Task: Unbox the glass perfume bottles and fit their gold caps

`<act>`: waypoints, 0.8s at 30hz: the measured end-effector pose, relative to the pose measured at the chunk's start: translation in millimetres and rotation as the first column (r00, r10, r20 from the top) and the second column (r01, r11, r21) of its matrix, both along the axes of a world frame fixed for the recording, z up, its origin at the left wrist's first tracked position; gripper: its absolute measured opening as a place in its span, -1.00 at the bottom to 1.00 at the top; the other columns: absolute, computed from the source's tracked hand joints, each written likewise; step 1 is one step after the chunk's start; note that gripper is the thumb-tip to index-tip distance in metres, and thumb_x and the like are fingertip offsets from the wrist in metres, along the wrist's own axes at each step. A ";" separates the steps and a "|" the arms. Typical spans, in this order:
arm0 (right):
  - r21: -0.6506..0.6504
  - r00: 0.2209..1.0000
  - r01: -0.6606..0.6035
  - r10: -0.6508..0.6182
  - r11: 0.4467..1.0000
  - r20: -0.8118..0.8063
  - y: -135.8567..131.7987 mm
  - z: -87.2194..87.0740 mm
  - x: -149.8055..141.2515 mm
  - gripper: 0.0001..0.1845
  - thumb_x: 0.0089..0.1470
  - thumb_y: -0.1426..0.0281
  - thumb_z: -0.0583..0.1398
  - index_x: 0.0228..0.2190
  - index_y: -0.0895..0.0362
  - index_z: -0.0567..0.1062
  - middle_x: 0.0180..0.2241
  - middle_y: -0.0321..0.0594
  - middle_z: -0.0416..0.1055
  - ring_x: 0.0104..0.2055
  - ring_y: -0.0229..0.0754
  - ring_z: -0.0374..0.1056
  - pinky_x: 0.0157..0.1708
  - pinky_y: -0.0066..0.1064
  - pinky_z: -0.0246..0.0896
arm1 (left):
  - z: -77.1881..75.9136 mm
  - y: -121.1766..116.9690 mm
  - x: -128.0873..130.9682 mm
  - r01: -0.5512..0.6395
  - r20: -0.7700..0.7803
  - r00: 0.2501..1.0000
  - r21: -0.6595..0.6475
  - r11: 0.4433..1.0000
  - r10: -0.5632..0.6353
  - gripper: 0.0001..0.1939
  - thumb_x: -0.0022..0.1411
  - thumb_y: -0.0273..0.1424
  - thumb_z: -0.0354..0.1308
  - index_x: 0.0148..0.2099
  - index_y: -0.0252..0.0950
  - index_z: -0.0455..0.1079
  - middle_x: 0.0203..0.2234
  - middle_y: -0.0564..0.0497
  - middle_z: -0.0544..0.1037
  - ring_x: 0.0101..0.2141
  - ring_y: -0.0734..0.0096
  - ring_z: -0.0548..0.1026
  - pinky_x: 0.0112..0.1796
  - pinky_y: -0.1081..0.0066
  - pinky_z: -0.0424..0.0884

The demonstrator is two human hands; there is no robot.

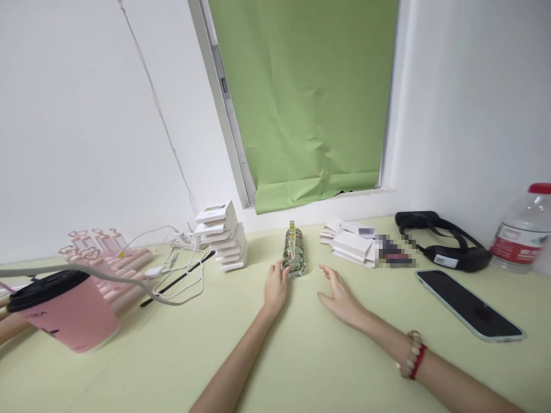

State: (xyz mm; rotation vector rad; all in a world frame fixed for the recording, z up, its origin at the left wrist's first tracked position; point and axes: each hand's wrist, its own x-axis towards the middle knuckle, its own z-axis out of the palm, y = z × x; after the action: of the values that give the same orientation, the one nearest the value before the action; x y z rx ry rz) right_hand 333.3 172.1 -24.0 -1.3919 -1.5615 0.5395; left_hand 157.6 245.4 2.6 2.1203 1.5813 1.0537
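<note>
A row of small clear glass items with yellow-green parts runs away from me along the middle of the table; their exact kind is too small to make out. My left hand rests at the near left end of this row, fingers stretched forward and touching or almost touching the closest glass piece. To the right of the row, apart from it, my right hand hovers or rests just above the table with its fingers spread and nothing in them. Beyond it lie flat folded white boxes.
Left of the row stands a stack of white boxes. Cables, pink heart-topped tubes, a pink cup and part of another person's arm are further left. A phone, black headset and water bottle sit right.
</note>
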 end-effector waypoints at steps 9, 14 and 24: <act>-0.032 0.993 -0.009 0.013 0.999 0.121 -4.6 5.8 -4.3 -0.39 -0.12 0.43 0.05 0.04 0.10 0.16 0.04 -0.12 0.17 0.11 -0.06 0.06 0.10 -0.16 -0.09 | 4.2 15.2 -2.0 -0.075 0.040 0.996 0.005 0.997 0.075 -0.58 0.19 -0.12 -0.13 0.01 -0.25 0.17 -0.26 -0.03 0.38 -0.37 0.39 0.42 -0.33 0.37 0.30; -0.025 0.990 -0.031 0.034 0.999 0.137 -5.9 8.6 -3.0 -0.40 -0.12 0.43 0.06 0.04 0.10 0.17 0.03 -0.13 0.18 0.11 -0.07 0.05 0.10 -0.20 -0.10 | 7.3 4.4 3.0 -0.085 0.038 0.996 0.089 0.992 0.082 -0.45 0.12 -0.03 -0.07 0.06 -0.25 0.08 -0.18 -0.07 0.32 -0.29 0.31 0.40 -0.30 0.32 0.31; -0.044 0.969 -0.099 0.106 0.994 0.223 -7.2 8.6 1.2 -0.43 -0.09 0.41 0.05 0.03 0.09 0.16 0.02 -0.14 0.18 0.10 -0.10 0.06 0.09 -0.22 -0.11 | 47.1 15.0 -41.8 -0.301 0.149 0.953 0.542 0.784 0.263 -0.60 0.19 -0.29 -0.06 0.08 -0.26 0.14 -0.02 -0.18 0.21 0.02 0.14 0.23 -0.02 0.14 0.19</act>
State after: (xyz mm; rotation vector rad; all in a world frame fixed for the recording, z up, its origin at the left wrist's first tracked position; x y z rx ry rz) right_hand 334.4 164.8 -15.4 -1.4423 -1.8216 0.4840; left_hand 115.7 260.4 49.8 2.1848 1.7535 1.8726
